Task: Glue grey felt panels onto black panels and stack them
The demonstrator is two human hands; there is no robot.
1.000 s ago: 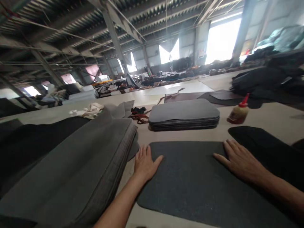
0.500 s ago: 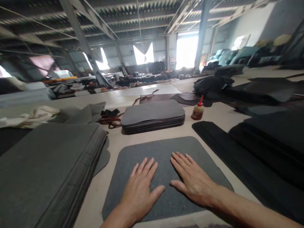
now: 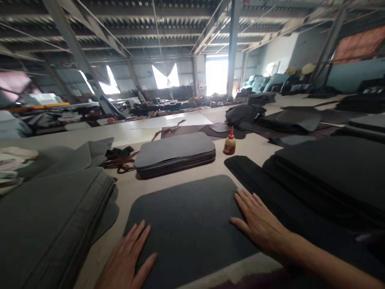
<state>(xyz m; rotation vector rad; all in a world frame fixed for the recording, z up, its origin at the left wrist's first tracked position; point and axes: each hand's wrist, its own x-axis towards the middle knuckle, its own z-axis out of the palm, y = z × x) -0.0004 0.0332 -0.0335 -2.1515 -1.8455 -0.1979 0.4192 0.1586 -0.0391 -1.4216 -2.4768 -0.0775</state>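
A dark grey sheet with rounded corners [image 3: 189, 224] lies flat on the table before me; whether it is leather or another material I cannot tell. My left hand [image 3: 126, 257] rests at its left edge, fingers stretched out and thumb apart. On the sheet's right edge lies my right hand [image 3: 258, 220], palm down, also open with the thumb spread. Neither hand grips anything. Just beyond the sheet sits a stack of smaller grey rounded pieces [image 3: 176, 150]. A squeeze bottle with a red nozzle [image 3: 229, 143] stands upright to the right of that stack.
A thick pile of grey sheets [image 3: 54, 216] fills the left side. Black sheets [image 3: 333, 176] are piled on the right, beside a long black strip [image 3: 255, 176]. Brown straps [image 3: 122, 162] lie behind the left pile. A dark bundle [image 3: 245, 115] sits farther back on the table [image 3: 123, 192].
My hands have slid apart across the sheet, the left toward its left edge and the right toward its right edge. The view has turned a little to the right.
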